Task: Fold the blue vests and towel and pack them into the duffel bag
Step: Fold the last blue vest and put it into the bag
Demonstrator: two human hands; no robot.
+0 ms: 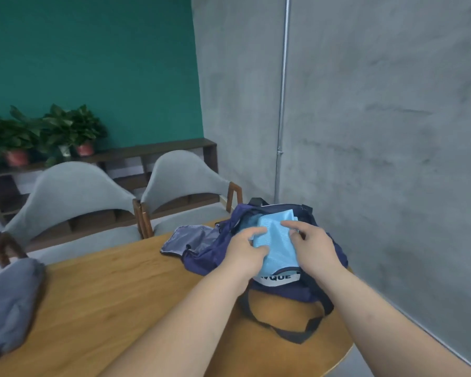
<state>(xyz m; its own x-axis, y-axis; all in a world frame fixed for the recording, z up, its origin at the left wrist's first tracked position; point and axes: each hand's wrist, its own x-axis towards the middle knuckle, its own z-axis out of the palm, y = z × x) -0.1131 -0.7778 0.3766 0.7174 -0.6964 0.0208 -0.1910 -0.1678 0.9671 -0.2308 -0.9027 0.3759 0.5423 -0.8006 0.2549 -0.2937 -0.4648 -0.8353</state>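
From the head view, your light wooden table point(114, 289) ends in a rounded edge close beside the grey concrete wall point(378, 131), with two grey upholstered chairs point(74, 191) along its far side. The navy fabric duffel bag point(207, 257) sits open near that end. Bare tabletop separates it from the crumpled grey towel point(8, 303) at the left edge. Your left hand point(244, 250) and right hand point(314, 247) grip the folded light-blue vest point(276, 246) over the bag's opening, fingers curled on its sides.

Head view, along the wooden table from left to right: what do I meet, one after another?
Grey cloth → duffel bag's open flap → left hand → folded light blue vest → right hand. The duffel bag's body spans under the last three, so it is left out.
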